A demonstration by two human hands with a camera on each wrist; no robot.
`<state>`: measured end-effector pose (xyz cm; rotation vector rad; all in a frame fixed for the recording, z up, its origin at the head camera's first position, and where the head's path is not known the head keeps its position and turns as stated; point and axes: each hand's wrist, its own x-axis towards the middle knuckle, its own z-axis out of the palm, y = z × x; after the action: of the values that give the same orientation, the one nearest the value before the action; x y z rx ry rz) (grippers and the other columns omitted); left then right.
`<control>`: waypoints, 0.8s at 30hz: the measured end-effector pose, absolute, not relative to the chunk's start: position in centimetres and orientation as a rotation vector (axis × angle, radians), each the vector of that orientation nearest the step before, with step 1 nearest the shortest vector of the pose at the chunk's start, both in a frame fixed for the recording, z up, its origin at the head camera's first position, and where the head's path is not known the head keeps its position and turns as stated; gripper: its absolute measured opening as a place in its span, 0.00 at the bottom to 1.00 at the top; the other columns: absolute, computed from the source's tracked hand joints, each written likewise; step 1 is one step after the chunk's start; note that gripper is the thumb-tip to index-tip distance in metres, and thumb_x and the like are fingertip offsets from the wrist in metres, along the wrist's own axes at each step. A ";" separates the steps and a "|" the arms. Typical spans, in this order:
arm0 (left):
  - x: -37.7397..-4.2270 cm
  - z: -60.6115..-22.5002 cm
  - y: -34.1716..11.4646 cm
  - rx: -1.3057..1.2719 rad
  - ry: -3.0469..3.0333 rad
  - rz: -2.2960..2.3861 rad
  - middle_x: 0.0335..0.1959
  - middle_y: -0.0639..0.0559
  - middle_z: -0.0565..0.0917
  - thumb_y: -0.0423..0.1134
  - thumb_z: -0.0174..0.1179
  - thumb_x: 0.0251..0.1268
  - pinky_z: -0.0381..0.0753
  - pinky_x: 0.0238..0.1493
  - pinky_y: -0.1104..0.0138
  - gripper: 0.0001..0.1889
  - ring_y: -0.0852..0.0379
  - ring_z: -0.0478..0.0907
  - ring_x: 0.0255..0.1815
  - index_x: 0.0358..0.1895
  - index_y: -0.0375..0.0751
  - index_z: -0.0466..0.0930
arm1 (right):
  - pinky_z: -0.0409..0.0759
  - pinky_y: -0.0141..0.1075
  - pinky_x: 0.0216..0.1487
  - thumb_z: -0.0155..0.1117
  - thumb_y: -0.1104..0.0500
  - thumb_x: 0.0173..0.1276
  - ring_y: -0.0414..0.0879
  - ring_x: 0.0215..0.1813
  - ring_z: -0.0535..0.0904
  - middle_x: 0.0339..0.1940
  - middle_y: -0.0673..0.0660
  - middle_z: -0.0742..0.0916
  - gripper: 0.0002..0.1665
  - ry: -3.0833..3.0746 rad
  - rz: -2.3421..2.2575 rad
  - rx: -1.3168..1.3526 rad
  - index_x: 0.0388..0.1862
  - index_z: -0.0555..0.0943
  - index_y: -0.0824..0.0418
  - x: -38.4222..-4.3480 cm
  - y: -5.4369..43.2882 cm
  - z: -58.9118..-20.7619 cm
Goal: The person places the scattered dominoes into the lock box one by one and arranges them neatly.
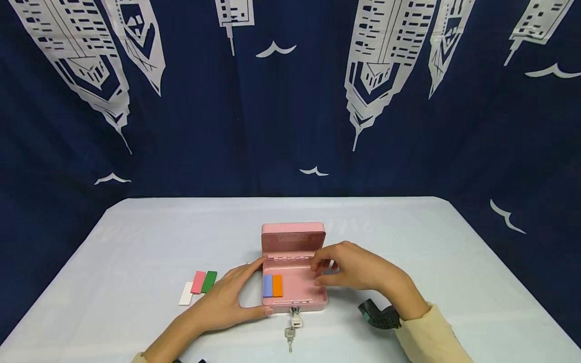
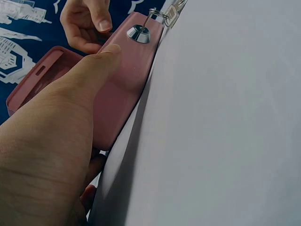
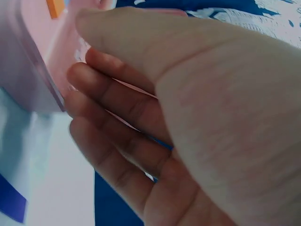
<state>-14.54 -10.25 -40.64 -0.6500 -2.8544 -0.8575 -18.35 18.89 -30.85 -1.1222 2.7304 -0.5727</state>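
Observation:
A pink metal cash box [image 1: 299, 282] stands with its lid [image 1: 293, 242] raised. In its left side lie a periwinkle block [image 1: 268, 286] and an orange block [image 1: 277, 286], side by side. My left hand [image 1: 229, 302] steadies the box by its left front corner; in the left wrist view its thumb [image 2: 101, 61] lies against the front wall, below the lid. Over the box's right edge is my right hand [image 1: 351, 267], thumb and fingers apart and loosely bent. The right wrist view shows nothing between them. A keyring with keys [image 1: 289, 334] hangs from the lock [image 2: 139, 34].
Left of the box, on the white table [image 1: 159, 227], lie a white block [image 1: 185, 294], a pink block [image 1: 197, 282] and a green block [image 1: 209, 282]. A black strap device [image 1: 379, 315] is on the right wrist. Behind the table hangs a dark blue patterned curtain [image 1: 281, 126].

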 end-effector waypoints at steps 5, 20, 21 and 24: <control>-14.8 -40.7 -10.1 -0.680 -2.876 -0.850 0.67 0.66 0.62 0.78 0.53 0.36 0.68 0.60 0.51 0.51 0.57 0.61 0.66 0.69 0.74 0.42 | 0.78 0.31 0.36 0.67 0.51 0.55 0.36 0.35 0.78 0.35 0.42 0.83 0.11 2.757 -0.589 -1.040 0.38 0.80 0.48 -18.6 20.4 -30.0; -15.4 -40.2 -10.2 -0.680 -2.897 -0.867 0.67 0.66 0.60 0.78 0.53 0.36 0.67 0.61 0.52 0.51 0.57 0.59 0.68 0.69 0.74 0.42 | 0.74 0.41 0.43 0.71 0.48 0.49 0.45 0.42 0.75 0.42 0.51 0.82 0.28 2.781 -0.318 -0.612 0.48 0.75 0.55 -20.2 22.3 -30.4; -15.5 -40.1 -10.1 -0.682 -2.900 -0.864 0.67 0.66 0.60 0.78 0.53 0.36 0.67 0.61 0.52 0.51 0.57 0.59 0.68 0.69 0.74 0.41 | 0.74 0.42 0.44 0.71 0.47 0.49 0.45 0.42 0.74 0.42 0.52 0.82 0.29 2.772 -0.307 -0.599 0.48 0.75 0.56 -20.3 22.4 -30.5; -15.6 -40.1 -10.2 -0.676 -2.909 -0.861 0.67 0.66 0.60 0.78 0.53 0.36 0.67 0.61 0.52 0.51 0.57 0.59 0.68 0.69 0.75 0.41 | 0.73 0.43 0.47 0.71 0.47 0.48 0.46 0.43 0.73 0.44 0.54 0.81 0.31 2.762 -0.280 -0.581 0.50 0.75 0.57 -20.6 22.4 -30.9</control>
<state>-15.64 -10.24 -40.13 -0.6759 -2.9094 -0.8615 -20.64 22.36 -30.85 -0.5811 2.7615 -0.2802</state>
